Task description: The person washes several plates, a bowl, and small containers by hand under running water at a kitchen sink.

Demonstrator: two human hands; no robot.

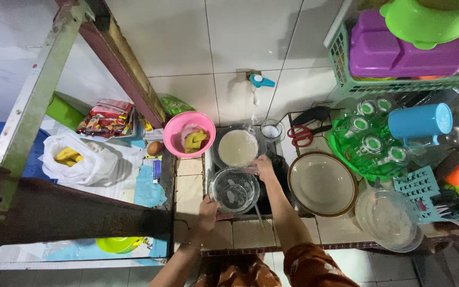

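Left hand (207, 208) curled round the near rim of a clear glass bowl (234, 190) over the small sink (212, 159); right hand (263, 166) touching the bowl's far rim, finger closure unclear; white-filled bowl (237, 148) beneath the running tap (260, 81); pink bowl (189, 134) to the left, brown-rimmed dish (322, 183) to the right

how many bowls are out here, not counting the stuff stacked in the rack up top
4: a clear glass bowl in the sink, held by the left hand; pink bowl left of the sink; brown-rimmed bowl and clear bowl right. Others may be hidden.
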